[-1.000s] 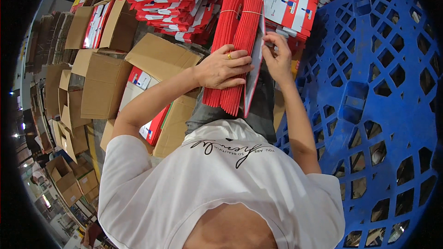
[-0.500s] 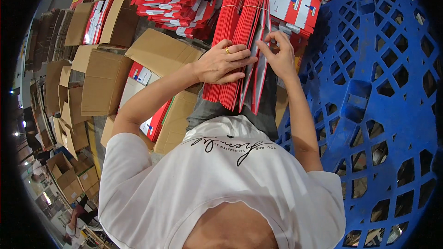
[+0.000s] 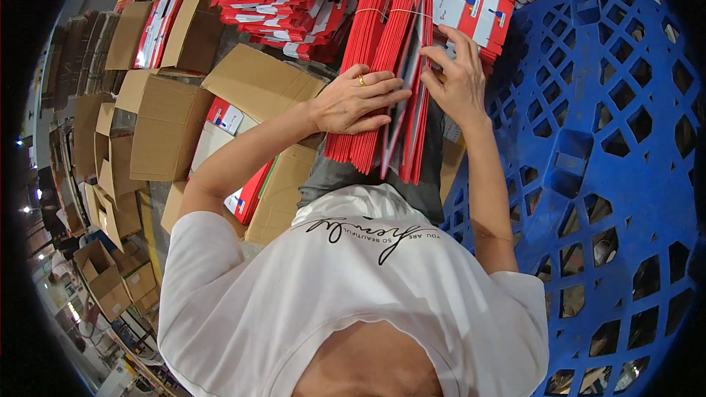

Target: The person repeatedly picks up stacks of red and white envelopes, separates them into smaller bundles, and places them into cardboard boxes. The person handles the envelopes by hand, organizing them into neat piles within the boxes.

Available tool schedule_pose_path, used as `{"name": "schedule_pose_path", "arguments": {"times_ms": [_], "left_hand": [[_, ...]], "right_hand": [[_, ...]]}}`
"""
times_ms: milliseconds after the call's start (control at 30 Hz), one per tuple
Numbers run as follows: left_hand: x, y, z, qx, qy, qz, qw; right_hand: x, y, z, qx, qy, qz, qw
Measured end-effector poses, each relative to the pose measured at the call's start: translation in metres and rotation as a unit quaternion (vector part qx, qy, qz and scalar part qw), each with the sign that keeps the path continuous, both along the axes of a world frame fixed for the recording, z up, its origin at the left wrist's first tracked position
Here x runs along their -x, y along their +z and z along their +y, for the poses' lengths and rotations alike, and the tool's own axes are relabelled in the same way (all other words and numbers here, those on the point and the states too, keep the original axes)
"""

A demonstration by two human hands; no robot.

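Note:
Two bundles of flat folded red card packs stand edge-up over my lap, each with a thin band round it. Across their top edges lies my left hand, a ring on one finger, its fingers curled over the bundle and touching the packs at its right side. At that side a few packs stand apart, with grey inner faces showing in the gaps. My right hand is at their right edge, thumb and fingers spread, the thumb and forefinger tips touching the packs.
Tall piles of red and white packs rise ahead, with another pile at the right. Open cardboard boxes stand at the left, some with packs inside. A blue plastic pallet fills the right side.
My right hand has shifted right and its fingers have spread. The loose packs at the right edge have parted differently, some now farther right. My left hand stays in place.

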State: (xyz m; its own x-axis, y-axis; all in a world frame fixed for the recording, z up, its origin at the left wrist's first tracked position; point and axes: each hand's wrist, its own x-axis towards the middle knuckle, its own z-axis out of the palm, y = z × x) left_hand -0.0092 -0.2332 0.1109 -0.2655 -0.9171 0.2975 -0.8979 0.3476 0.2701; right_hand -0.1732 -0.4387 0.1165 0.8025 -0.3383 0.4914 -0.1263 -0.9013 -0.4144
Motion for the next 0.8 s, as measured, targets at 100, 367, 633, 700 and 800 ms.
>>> {"name": "schedule_pose_path", "arguments": {"times_ms": [100,367,633,700,800], "left_hand": [[-0.001,-0.006,0.004,-0.001,0.012,0.024,1.0],[-0.002,-0.004,0.001,0.058,-0.004,0.06,0.996],[-0.004,-0.003,-0.001,0.044,0.002,0.036,0.998],[-0.006,-0.005,0.0,0.038,0.007,0.041,0.998],[-0.006,-0.007,0.0,0.04,0.007,0.051,0.998]], "right_hand": [[-0.002,-0.003,0.003,0.026,-0.025,-0.026,0.999],[-0.01,-0.007,0.021,0.013,-0.056,-0.042,0.997],[-0.005,-0.018,0.008,-0.073,-0.031,-0.034,0.996],[-0.002,-0.015,0.007,-0.093,-0.026,-0.023,0.995],[0.002,0.001,0.007,-0.15,-0.031,-0.02,0.988]]}}
